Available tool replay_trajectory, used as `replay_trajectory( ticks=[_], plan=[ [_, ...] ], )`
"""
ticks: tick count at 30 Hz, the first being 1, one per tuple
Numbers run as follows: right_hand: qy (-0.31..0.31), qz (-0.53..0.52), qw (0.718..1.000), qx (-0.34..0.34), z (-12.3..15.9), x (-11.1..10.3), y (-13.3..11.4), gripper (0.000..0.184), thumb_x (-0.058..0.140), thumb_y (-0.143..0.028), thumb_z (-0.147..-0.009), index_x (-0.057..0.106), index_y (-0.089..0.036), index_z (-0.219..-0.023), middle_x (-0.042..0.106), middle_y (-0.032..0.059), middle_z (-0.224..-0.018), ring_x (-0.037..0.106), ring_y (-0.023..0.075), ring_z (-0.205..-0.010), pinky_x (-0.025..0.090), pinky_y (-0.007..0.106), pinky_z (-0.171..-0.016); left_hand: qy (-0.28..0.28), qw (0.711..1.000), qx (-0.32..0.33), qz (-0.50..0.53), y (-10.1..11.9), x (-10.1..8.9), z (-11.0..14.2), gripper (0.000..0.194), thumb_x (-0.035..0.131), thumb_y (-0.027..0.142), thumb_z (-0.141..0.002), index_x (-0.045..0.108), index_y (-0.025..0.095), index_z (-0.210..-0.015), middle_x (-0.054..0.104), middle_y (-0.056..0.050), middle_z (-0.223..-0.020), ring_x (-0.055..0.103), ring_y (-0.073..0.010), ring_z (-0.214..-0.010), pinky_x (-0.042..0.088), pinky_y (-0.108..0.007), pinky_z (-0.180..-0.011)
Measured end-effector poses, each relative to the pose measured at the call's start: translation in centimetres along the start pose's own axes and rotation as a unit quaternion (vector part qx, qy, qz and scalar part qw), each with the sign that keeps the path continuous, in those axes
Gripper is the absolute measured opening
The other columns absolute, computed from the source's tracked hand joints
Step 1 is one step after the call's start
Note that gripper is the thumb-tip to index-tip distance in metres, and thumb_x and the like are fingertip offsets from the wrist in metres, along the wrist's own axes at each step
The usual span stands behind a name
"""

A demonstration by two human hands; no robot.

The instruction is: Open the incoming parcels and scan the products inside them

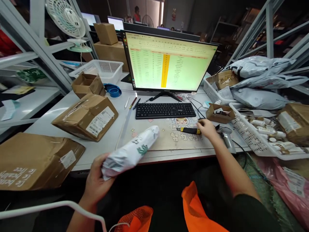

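Observation:
My left hand point(98, 180) is closed around one end of a white plastic-wrapped parcel point(131, 149). Green and dark print shows on the wrap, and the parcel tilts up to the right over the desk's front edge. On the right, my right hand point(207, 128) has its fingers curled at the end of a black-and-yellow utility knife point(190, 130), which lies low over the printed desk mat point(164, 141). Part of that grip is hidden. A grey handheld scanner point(227, 141) sits just right of that hand.
A keyboard point(165, 110) and monitor point(169, 61) stand behind the mat. Cardboard boxes point(89, 117) fill the left side. At right are a small open box point(220, 113), a white basket point(256, 135) of tubes, and grey mailing bags point(263, 96). A white cable point(55, 206) crosses lower left.

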State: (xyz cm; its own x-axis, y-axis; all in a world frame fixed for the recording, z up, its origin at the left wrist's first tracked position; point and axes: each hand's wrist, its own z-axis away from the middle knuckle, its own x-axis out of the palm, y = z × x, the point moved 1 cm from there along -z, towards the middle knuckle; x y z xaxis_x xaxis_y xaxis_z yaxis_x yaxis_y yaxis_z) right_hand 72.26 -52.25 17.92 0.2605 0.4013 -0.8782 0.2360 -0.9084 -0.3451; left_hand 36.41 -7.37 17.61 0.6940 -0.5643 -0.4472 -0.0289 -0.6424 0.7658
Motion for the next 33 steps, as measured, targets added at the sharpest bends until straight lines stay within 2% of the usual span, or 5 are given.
replay_trajectory(
  ticks=[5,13,20,25,33],
  plan=[
    [-0.04,0.009,0.998,-0.05,-3.3,4.9,-8.1,0.044,0.067,-0.046,-0.102,0.061,-0.018,-0.136,0.062,0.0113,-0.137,0.064,0.0263,-0.118,0.057,0.049,-0.101,-0.097,0.937,0.303,-0.145,0.7,2.7,-0.3,0.049,0.063,0.013,-0.087,0.07,0.034,-0.131,0.072,-0.007,-0.119,0.065,-0.0294,-0.119,0.047,-0.048,-0.112],
    [-0.071,0.042,0.995,-0.062,-7.0,6.2,-12.7,0.048,0.051,-0.043,-0.102,0.073,-0.005,-0.12,0.061,0.0273,-0.131,0.049,0.0419,-0.131,0.039,0.055,-0.11,-0.132,0.947,0.26,-0.132,1.8,3.0,0.3,0.029,0.068,0.027,-0.096,0.074,0.027,-0.125,0.073,-0.009,-0.114,0.067,-0.0273,-0.109,0.05,-0.041,-0.097],
    [-0.113,0.032,0.989,-0.087,0.3,3.7,-6.8,0.055,0.048,-0.049,-0.101,0.062,-0.017,-0.144,0.062,0.0186,-0.142,0.053,0.037,-0.133,0.041,0.05,-0.111,-0.121,0.981,0.146,-0.041,3.1,4.4,-0.4,0.016,0.066,0.028,-0.097,0.074,0.024,-0.084,0.073,-0.004,-0.088,0.067,-0.0233,-0.09,0.046,-0.041,-0.089],
    [-0.095,0.048,0.985,-0.132,5.0,4.3,-1.5,0.057,0.053,-0.044,-0.098,0.059,-0.012,-0.145,0.059,0.0209,-0.144,0.052,0.0387,-0.134,0.037,0.057,-0.116,-0.098,0.979,0.181,-0.011,2.5,5.8,-0.8,0.02,0.06,0.029,-0.098,0.068,0.022,-0.081,0.069,-0.006,-0.085,0.064,-0.0238,-0.09,0.048,-0.042,-0.09],
    [-0.062,-0.122,0.965,-0.223,5.7,3.4,-1.9,0.055,0.054,-0.041,-0.095,0.063,-0.009,-0.14,0.061,0.0202,-0.118,0.063,0.0348,-0.11,0.054,0.051,-0.1,-0.041,0.971,0.181,-0.15,3.5,6.4,0.7,0.014,0.059,0.032,-0.099,0.067,0.021,-0.098,0.073,-0.01,-0.111,0.062,-0.03,-0.123,0.042,-0.051,-0.108]
  ],
)
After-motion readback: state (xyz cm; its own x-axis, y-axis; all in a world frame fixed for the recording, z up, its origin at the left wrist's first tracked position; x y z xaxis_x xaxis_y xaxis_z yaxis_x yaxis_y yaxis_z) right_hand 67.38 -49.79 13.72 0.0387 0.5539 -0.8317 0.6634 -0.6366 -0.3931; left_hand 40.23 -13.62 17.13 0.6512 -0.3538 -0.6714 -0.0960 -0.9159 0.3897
